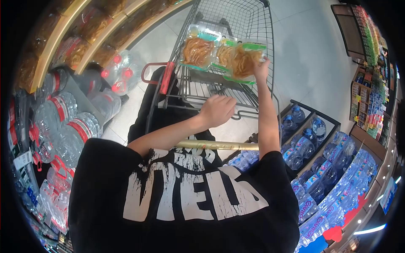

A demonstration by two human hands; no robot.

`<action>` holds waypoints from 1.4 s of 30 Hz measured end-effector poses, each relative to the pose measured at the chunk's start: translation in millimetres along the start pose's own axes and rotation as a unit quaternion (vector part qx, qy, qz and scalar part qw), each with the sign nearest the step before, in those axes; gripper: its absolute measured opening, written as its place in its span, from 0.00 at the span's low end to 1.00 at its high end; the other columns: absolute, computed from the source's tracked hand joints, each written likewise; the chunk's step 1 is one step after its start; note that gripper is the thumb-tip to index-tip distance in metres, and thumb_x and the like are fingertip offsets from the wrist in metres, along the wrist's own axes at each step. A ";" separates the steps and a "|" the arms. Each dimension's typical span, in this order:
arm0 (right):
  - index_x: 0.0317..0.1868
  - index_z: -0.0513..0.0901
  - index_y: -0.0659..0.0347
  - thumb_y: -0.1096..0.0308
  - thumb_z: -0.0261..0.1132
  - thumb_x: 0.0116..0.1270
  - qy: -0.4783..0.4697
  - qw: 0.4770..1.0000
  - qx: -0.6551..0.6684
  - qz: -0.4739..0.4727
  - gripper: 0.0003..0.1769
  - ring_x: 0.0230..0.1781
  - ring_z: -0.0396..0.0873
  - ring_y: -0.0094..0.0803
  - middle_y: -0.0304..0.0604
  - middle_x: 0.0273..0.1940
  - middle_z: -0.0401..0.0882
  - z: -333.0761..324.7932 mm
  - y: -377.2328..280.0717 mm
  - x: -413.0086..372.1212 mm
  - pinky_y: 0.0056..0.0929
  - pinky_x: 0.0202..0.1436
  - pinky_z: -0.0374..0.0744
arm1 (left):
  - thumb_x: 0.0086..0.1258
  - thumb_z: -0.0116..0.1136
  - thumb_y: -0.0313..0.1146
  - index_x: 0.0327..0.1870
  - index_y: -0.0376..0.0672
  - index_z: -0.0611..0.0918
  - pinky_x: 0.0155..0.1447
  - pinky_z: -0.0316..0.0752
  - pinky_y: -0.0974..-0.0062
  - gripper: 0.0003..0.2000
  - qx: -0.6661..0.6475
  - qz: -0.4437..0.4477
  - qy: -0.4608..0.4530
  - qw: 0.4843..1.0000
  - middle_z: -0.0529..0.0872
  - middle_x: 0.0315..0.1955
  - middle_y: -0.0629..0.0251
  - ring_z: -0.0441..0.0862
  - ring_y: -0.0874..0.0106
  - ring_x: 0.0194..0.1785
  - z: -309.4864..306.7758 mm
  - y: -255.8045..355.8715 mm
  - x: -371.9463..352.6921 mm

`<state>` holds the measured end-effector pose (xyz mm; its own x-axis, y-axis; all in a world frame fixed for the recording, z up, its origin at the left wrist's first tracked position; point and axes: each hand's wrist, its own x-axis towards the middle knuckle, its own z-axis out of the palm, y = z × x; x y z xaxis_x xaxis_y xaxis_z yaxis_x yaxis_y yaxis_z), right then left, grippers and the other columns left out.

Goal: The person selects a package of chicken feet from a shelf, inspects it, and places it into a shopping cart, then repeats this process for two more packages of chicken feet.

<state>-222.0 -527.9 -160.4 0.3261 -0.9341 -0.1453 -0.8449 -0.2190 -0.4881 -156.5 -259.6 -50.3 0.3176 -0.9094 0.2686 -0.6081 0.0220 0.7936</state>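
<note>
My right hand (262, 69) pinches the right edge of a clear plastic pack of brown food strips (244, 62) with green trim. Just left of it is a smaller-looking pack (224, 55), partly covered. A third pack of brown strips (198, 52) sits at the left. All of them are over the wire basket of a shopping cart (253, 25). Closer to my body, my left hand (217, 111) is curled, back of the hand up, near the cart's rear wire edge. Its palm side is hidden. A pale yellow bar (217, 146) runs below it.
Large water bottles with red caps (69, 111) stand on the left, under wooden shelves of packed food (80, 50). Blue-labelled bottled water (325, 173) fills racks on the right. Product shelves (367, 97) line the far right. A red corner piece (167, 78) sticks out from the cart.
</note>
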 end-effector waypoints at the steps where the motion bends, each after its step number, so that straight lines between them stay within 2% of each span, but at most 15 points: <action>1: 0.60 0.60 0.58 0.58 0.67 0.56 0.001 1.000 0.001 0.000 0.35 0.42 0.79 0.53 0.57 0.39 0.81 5.7 0.5 5.0 0.47 0.46 0.74 | 0.60 0.52 0.30 0.29 0.41 0.72 0.36 0.70 0.67 0.04 -0.011 -0.007 -0.014 1.000 0.75 0.24 0.63 0.76 0.63 0.31 -0.3 -2.0 -0.4; 5: 0.61 0.61 0.58 0.59 0.68 0.53 -0.071 0.994 -0.080 0.026 0.37 0.47 0.78 0.51 0.55 0.43 0.80 50.5 30.1 20.7 0.43 0.51 0.73 | 0.59 0.52 0.30 0.29 0.40 0.71 0.34 0.71 0.67 0.05 -0.025 -0.006 -0.038 0.999 0.75 0.22 0.63 0.77 0.62 0.29 -1.5 -3.6 0.1; 9: 0.61 0.61 0.57 0.64 0.65 0.55 -0.041 0.993 0.015 0.113 0.34 0.51 0.75 0.57 0.63 0.49 0.76 89.3 44.2 23.1 0.45 0.54 0.73 | 0.59 0.53 0.31 0.30 0.41 0.72 0.33 0.72 0.69 0.05 -0.023 0.001 -0.049 0.999 0.75 0.26 0.65 0.77 0.65 0.31 2.1 -6.9 -2.6; 11: 0.63 0.63 0.61 0.65 0.68 0.52 -0.045 0.984 0.068 0.161 0.37 0.54 0.74 0.46 0.54 0.54 0.74 113.9 59.8 29.1 0.38 0.55 0.73 | 0.58 0.54 0.32 0.30 0.42 0.72 0.34 0.72 0.70 0.06 -0.016 -0.007 -0.067 0.998 0.75 0.26 0.66 0.77 0.66 0.32 1.1 -7.8 -2.6; 13: 0.64 0.61 0.62 0.66 0.67 0.53 -0.077 0.980 0.089 0.163 0.38 0.56 0.73 0.44 0.54 0.55 0.72 124.2 64.1 41.7 0.36 0.54 0.73 | 0.56 0.55 0.33 0.30 0.43 0.73 0.33 0.72 0.71 0.06 -0.002 -0.007 -0.061 0.998 0.75 0.26 0.67 0.76 0.67 0.31 0.0 -5.9 -2.3; 15: 0.66 0.61 0.58 0.72 0.62 0.56 -0.138 0.901 0.345 0.222 0.36 0.55 0.74 0.50 0.58 0.54 0.74 124.1 59.7 44.4 0.37 0.54 0.74 | 0.54 0.57 0.32 0.29 0.44 0.73 0.33 0.72 0.72 0.06 0.001 -0.015 -0.051 0.999 0.74 0.25 0.68 0.76 0.69 0.30 -0.2 -4.0 -1.4; 16: 0.66 0.61 0.58 0.72 0.62 0.56 -0.143 0.901 0.346 0.221 0.36 0.55 0.74 0.50 0.58 0.54 0.74 128.3 60.4 50.1 0.37 0.54 0.74 | 0.53 0.57 0.32 0.28 0.44 0.73 0.33 0.72 0.73 0.07 0.005 -0.011 -0.042 0.999 0.75 0.24 0.69 0.76 0.70 0.30 0.6 -4.4 -0.6; 19: 0.68 0.60 0.56 0.77 0.58 0.56 -0.117 0.951 0.195 0.212 0.36 0.54 0.76 0.46 0.54 0.55 0.74 150.7 76.5 64.3 0.33 0.52 0.74 | 0.50 0.59 0.32 0.26 0.45 0.73 0.33 0.71 0.75 0.07 0.020 -0.002 -0.047 0.999 0.75 0.24 0.70 0.76 0.72 0.29 0.0 -7.2 0.5; 21: 0.67 0.62 0.54 0.77 0.56 0.55 -0.129 0.977 0.132 0.108 0.36 0.54 0.75 0.47 0.53 0.56 0.73 186.1 113.9 70.7 0.35 0.53 0.74 | 0.50 0.59 0.32 0.26 0.46 0.73 0.31 0.70 0.77 0.07 0.027 0.007 -0.038 0.999 0.75 0.24 0.70 0.76 0.73 0.29 -0.1 -4.6 1.1; 22: 0.69 0.58 0.53 0.72 0.57 0.58 -0.228 0.973 0.002 0.041 0.36 0.62 0.67 0.47 0.53 0.62 0.67 188.0 119.4 69.9 0.35 0.59 0.70 | 0.50 0.59 0.32 0.26 0.46 0.73 0.31 0.69 0.77 0.07 0.041 0.011 -0.037 0.998 0.74 0.23 0.71 0.75 0.73 0.28 -0.5 -4.7 1.4; 26: 0.67 0.63 0.49 0.72 0.57 0.56 -0.268 0.951 -0.152 -0.013 0.35 0.64 0.65 0.46 0.52 0.63 0.65 189.6 69.1 22.1 0.42 0.62 0.68 | 0.49 0.59 0.32 0.25 0.46 0.73 0.30 0.69 0.77 0.07 0.030 -0.005 -0.056 0.998 0.75 0.23 0.71 0.75 0.74 0.27 2.7 -5.1 -0.4; 28: 0.69 0.60 0.44 0.68 0.57 0.58 -0.238 0.939 -0.247 -0.028 0.36 0.70 0.55 0.44 0.46 0.68 0.57 181.8 43.7 7.6 0.51 0.64 0.63 | 0.47 0.59 0.33 0.24 0.46 0.72 0.30 0.68 0.77 0.07 0.034 -0.010 -0.068 0.997 0.74 0.23 0.72 0.74 0.75 0.27 1.5 -4.1 -0.6; 34: 0.70 0.54 0.32 0.57 0.62 0.60 -0.233 0.917 -0.293 -0.140 0.39 0.74 0.39 0.49 0.39 0.74 0.43 200.8 20.5 42.2 0.56 0.69 0.54 | 0.44 0.60 0.33 0.22 0.46 0.72 0.27 0.65 0.78 0.08 0.018 -0.001 -0.082 0.996 0.72 0.22 0.72 0.73 0.75 0.26 -1.9 -3.3 6.2; 39: 0.70 0.56 0.31 0.53 0.59 0.61 -0.295 0.914 -0.271 -0.062 0.37 0.73 0.35 0.58 0.38 0.75 0.37 224.0 39.5 37.6 0.58 0.69 0.55 | 0.42 0.59 0.31 0.20 0.45 0.71 0.26 0.62 0.79 0.08 0.011 0.007 -0.072 0.997 0.70 0.20 0.71 0.70 0.75 0.23 -3.0 -6.6 4.8; 42: 0.71 0.51 0.30 0.54 0.62 0.57 -0.150 0.949 -0.215 -0.176 0.43 0.72 0.37 0.65 0.44 0.75 0.32 252.9 96.4 20.1 0.51 0.69 0.61 | 0.42 0.58 0.31 0.21 0.46 0.71 0.25 0.61 0.80 0.07 0.014 0.005 -0.073 0.997 0.70 0.20 0.72 0.69 0.76 0.22 -3.6 -6.9 3.9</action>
<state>-189.6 -496.5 -428.0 0.6718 -0.6733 -0.3088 -0.7349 -0.6579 -0.1644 -148.4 -261.8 -52.7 0.2032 -0.9599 0.1932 -0.6322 0.0220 0.7745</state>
